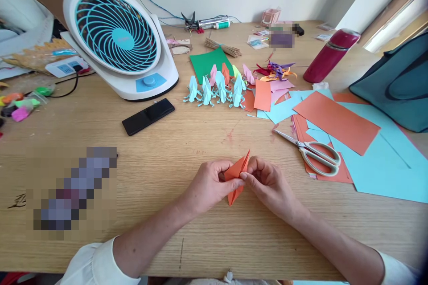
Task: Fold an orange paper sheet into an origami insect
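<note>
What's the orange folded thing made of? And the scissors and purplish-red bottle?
Orange folded thing: matte paper, showing thin edges and creases. Scissors: silvery blades look like metal; smooth beige handles, probably plastic. Purplish-red bottle: glossy highlights suggest painted metal, maybe plastic.

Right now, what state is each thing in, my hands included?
Orange paper: folded
Left hand: pinching the paper
Right hand: pinching the paper
Scissors: shut, lying flat
Black device: lying flat
Flask: lid on
Fan: running or off, can't tell
Blue figures: folded, grouped
Green sheet: lying flat

Both hands (207, 183) (272, 185) pinch folded orange paper (236, 168) over the wooden table (187, 138), left of the scissors (302, 144).
</note>
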Demonstrator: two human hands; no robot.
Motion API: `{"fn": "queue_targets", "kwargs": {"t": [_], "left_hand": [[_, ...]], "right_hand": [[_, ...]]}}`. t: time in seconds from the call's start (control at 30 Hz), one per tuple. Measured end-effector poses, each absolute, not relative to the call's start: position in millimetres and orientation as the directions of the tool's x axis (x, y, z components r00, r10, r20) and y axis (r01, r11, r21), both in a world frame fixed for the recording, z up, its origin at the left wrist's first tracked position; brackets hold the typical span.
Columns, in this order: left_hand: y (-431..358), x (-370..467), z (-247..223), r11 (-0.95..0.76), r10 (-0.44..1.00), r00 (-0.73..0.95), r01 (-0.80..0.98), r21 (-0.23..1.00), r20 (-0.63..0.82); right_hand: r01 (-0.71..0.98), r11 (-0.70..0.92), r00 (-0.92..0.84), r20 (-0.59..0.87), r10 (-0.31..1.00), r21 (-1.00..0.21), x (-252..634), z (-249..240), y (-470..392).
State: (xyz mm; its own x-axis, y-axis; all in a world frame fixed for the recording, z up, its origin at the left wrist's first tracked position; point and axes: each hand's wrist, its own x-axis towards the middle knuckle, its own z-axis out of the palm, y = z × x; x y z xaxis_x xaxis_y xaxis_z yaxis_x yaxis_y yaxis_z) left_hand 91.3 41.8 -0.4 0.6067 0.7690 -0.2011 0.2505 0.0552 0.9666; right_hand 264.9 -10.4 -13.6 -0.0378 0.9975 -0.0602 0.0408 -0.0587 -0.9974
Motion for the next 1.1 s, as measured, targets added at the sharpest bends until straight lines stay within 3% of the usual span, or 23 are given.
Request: {"fn": "queue_targets", "kwargs": {"t": [0.27,0.53,0.77,1.1], "left_hand": [[45.3,92.0,2.9,0.111,0.758,0.622,0.174,0.978,-0.197],[40.9,94.6,3.1,0.03,0.753,0.625,0.277,0.96,-0.204],[40.7,93.7,2.5,0.021,0.733,0.65,0.273,0.962,-0.2],[40.2,92.6,3.6,0.011,0.705,0.665,0.336,0.942,-0.246]], "right_hand": [[-0.182,-0.146,-0.1,-0.129,0.986,-0.972,264.5,-7.1,-5.5],[-0.114,-0.077,-0.031,-0.074,0.997,-0.99,262.6,-15.7,-10.5],[-0.181,-0.184,-0.107,-0.166,0.98,-0.966,265.9,-7.1,-6.0],[-0.194,-0.169,-0.099,-0.152,0.983,-0.966,268.1,-3.3,-4.5]]}}
